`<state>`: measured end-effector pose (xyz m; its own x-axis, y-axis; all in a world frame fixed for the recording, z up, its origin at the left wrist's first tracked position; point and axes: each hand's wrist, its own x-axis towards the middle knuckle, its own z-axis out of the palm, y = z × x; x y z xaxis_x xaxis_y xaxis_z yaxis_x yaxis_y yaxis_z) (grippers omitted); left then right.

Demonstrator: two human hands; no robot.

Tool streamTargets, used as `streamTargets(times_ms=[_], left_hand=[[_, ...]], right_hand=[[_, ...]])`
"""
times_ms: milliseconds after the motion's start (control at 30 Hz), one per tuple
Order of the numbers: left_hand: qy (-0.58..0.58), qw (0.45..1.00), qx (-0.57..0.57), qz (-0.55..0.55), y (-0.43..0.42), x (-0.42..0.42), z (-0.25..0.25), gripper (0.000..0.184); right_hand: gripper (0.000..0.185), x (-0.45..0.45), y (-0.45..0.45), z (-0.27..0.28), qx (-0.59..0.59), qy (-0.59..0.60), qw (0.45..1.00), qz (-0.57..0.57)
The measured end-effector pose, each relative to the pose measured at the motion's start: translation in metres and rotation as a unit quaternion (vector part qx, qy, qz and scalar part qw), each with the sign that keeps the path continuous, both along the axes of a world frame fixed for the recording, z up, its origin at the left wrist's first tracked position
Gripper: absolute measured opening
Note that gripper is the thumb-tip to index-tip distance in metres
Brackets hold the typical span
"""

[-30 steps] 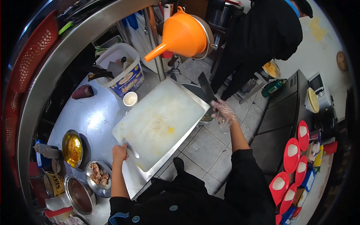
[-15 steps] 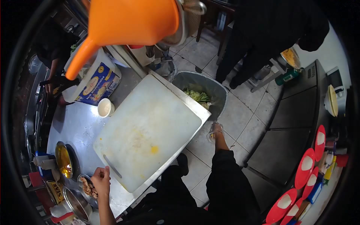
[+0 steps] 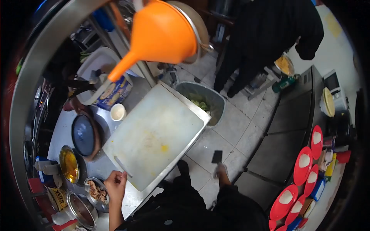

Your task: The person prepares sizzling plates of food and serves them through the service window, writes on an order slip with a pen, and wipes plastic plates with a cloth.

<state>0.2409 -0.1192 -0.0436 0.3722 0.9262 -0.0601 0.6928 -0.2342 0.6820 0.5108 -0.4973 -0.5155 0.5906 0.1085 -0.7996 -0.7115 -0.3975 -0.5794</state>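
My left hand (image 3: 115,185) hovers between the near-left edge of the white cutting board (image 3: 158,133) and a metal bowl of cooked meat pieces (image 3: 97,191). Its fingers are curled, thumb against index; anything inside is hidden. Off the board's right side, above the floor, my right hand (image 3: 221,171), apparently in a clear glove, is closed on a tool with a dark rectangular blade (image 3: 217,156). Yellow stains mark the board. Left of it lie a black oval sizzling plate (image 3: 83,134) on a wooden base, a dish of yellow-orange liquid (image 3: 70,165) and a small white cup (image 3: 118,112).
An orange funnel (image 3: 163,32) hangs close overhead. A mayonnaise tub (image 3: 113,92) stands at the back left. Beyond the board is a lined bin (image 3: 216,106) with green scraps. A person in black (image 3: 266,42) stands behind it; red plates (image 3: 285,200) line the right counter.
The sizzling plate has appeared on the left of the table. My right hand has moved down and away from the bin, its dark blade now visible. The camera view has shifted.
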Motion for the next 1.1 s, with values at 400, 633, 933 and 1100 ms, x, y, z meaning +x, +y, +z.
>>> streamTargets(times_ms=[400, 633, 933, 1100], left_hand=[[-0.084, 0.975, 0.047, -0.200, -0.045, -0.052, 0.049, 0.018], [-0.105, 0.984, 0.102, -0.097, -0.050, -0.114, 0.063, 0.013], [-0.090, 0.986, 0.084, 0.115, -0.091, -0.198, 0.046, 0.017], [-0.052, 0.945, 0.002, 0.323, -0.095, -0.245, 0.003, 0.019]], right_hand=[[0.033, 0.051, 0.116, 0.452, 0.288, -0.082, 0.919, 0.257], [0.026, -0.030, 0.361, 0.572, 0.512, -0.026, 0.798, 0.315], [0.028, 0.004, 0.564, 0.595, 0.370, -0.410, 0.669, 0.497], [0.032, 0.035, 0.610, 0.563, -0.116, -0.744, 0.447, 0.484]])
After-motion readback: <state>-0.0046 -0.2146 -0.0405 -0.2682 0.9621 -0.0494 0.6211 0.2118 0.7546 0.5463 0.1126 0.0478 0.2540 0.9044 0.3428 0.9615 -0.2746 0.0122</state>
